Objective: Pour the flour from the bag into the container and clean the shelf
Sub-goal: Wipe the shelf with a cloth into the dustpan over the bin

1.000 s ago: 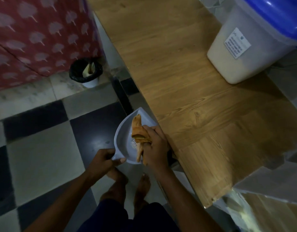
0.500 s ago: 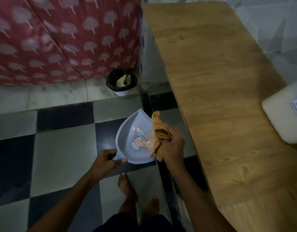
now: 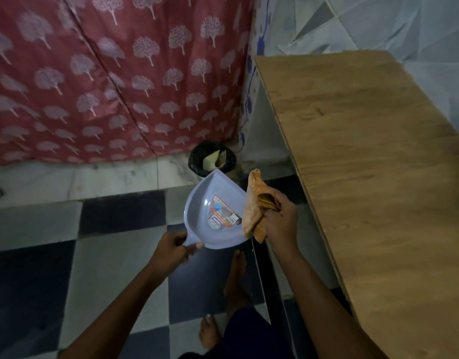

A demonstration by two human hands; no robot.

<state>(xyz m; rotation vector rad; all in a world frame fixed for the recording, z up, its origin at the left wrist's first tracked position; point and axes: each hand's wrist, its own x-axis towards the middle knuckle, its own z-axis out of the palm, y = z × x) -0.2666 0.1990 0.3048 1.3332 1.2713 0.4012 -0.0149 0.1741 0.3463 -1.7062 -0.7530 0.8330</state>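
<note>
A grey plastic dustpan (image 3: 205,211) with a coloured label inside hangs over the floor, left of the shelf. My left hand (image 3: 171,248) grips its short handle. My right hand (image 3: 281,220) is closed on a crumpled orange-brown cloth (image 3: 257,206), held at the dustpan's right edge. The wooden shelf top (image 3: 373,177) runs along the right side and looks bare. The flour container and the bag are out of view.
A small bin with a black liner (image 3: 211,160) stands on the floor by the wall, just beyond the dustpan. A red curtain with a tree pattern (image 3: 106,79) hangs behind it. Checkered floor tiles (image 3: 99,268) and my bare feet are below.
My view has swung left and up, away from the flour container, which has left the frame. The dustpan and cloth have moved off the shelf edge toward the bin.
</note>
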